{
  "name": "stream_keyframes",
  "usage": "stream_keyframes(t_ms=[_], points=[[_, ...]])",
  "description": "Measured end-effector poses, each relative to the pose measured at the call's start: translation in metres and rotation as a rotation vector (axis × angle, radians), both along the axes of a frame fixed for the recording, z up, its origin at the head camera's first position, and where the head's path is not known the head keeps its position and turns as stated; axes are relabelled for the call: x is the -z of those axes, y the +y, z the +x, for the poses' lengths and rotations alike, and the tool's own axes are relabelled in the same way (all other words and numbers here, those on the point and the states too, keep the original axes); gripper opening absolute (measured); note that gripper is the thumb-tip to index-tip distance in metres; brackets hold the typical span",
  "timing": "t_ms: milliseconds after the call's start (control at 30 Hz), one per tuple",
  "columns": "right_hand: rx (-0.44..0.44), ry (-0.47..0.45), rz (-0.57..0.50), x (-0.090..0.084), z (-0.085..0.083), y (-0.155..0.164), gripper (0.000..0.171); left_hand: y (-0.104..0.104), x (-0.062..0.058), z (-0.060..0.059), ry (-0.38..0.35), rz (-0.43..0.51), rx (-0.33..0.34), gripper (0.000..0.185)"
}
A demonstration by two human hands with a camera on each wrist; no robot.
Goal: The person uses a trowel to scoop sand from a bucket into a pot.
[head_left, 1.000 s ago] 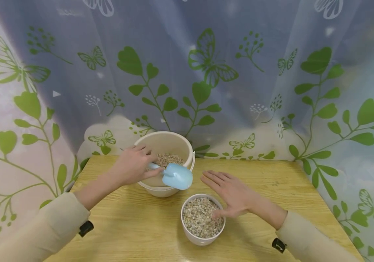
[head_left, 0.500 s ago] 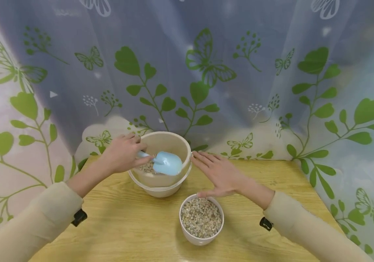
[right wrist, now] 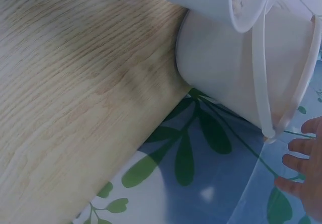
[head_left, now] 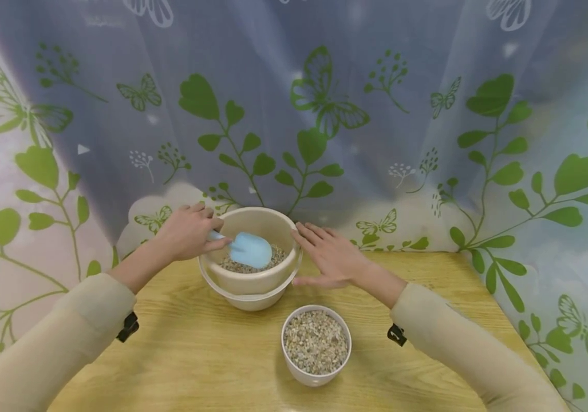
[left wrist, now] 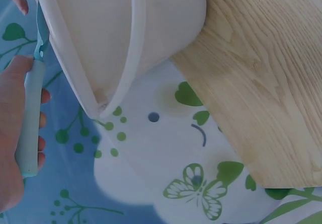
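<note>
My left hand (head_left: pixel 188 232) grips the handle of a light blue scoop (head_left: pixel 251 250). Its blade sits over the mouth of a cream bucket (head_left: pixel 249 283) that holds gravel (head_left: pixel 275 257). In the left wrist view the fingers wrap round the scoop handle (left wrist: pixel 31 118), and the blade lies at the bucket rim. My right hand (head_left: pixel 332 254) is spread with straight fingers, its fingertips right at the bucket's right rim. In front of the bucket stands a smaller white bowl (head_left: pixel 314 379), filled with gravel (head_left: pixel 316 342).
Everything stands on a wood-grain table (head_left: pixel 211 366). Behind it hangs a curtain (head_left: pixel 366 143) printed with green leaves and butterflies, close to the bucket. The bucket's white carrying handle (right wrist: pixel 260 78) hangs down along its side.
My left hand has carried the scoop left and back, from the bucket's front rim to over its mouth. The right hand has moved from above the bowl to the bucket's right rim.
</note>
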State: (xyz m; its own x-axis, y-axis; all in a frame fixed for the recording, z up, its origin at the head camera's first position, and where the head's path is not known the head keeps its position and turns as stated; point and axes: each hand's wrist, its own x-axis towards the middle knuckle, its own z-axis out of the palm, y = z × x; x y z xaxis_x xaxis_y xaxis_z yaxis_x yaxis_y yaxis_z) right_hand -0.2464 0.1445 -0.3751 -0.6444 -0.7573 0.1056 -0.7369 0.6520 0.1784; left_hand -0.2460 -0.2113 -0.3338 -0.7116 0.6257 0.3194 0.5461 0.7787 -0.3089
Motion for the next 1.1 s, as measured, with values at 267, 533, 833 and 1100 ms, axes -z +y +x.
stream_keyframes(t_ms=[267,533,833,1100], points=[[0.055,0.004,0.014,0.006,-0.013,-0.007,0.12,-0.002,0.009,-0.01,-0.005,-0.069,-0.019,0.039],[0.103,-0.037,0.0,0.013,-0.021,-0.013,0.132,0.003,0.02,-0.022,-0.024,-0.125,0.013,0.039],[0.122,-0.078,-0.005,0.019,-0.027,-0.015,0.132,0.004,0.028,-0.032,-0.045,-0.168,-0.006,0.041],[0.138,-0.081,-0.001,0.022,-0.031,-0.016,0.131,0.01,0.027,-0.039,-0.083,-0.214,0.0,0.042]])
